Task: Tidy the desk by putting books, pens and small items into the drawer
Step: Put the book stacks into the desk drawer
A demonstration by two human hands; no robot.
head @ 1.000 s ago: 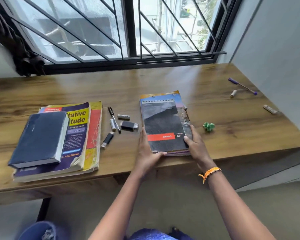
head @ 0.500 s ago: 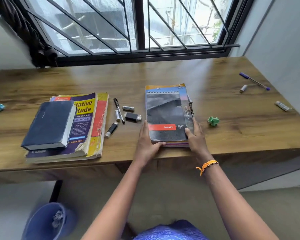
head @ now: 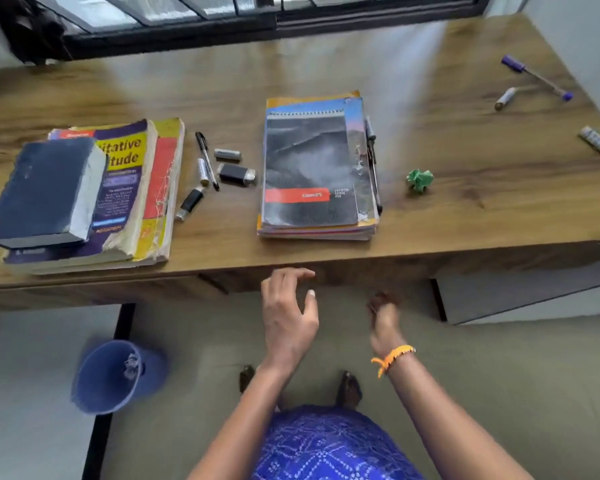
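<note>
A stack of notebooks (head: 312, 171) with a dark spiral pad on top lies mid-desk, a pen (head: 373, 164) along its right edge. To its left lie a black pen (head: 207, 161), a USB stick (head: 189, 204) and small black and grey items (head: 237, 174). A thick pile of books (head: 84, 192) sits at the left. My left hand (head: 288, 313) hovers with fingers spread just below the desk's front edge, at the drawer front (head: 326, 275). My right hand (head: 385, 320) is blurred below that edge, holding nothing that I can see.
A crumpled green paper (head: 420, 180) lies right of the notebooks. A purple pen (head: 537, 77), a short marker (head: 504, 98) and a small strip (head: 596, 138) lie at the far right near the wall. A blue bin (head: 115, 375) stands on the floor at the left.
Both hands have let go of the notebook stack and dropped below the desk's front edge. The view has tilted down toward the floor.
</note>
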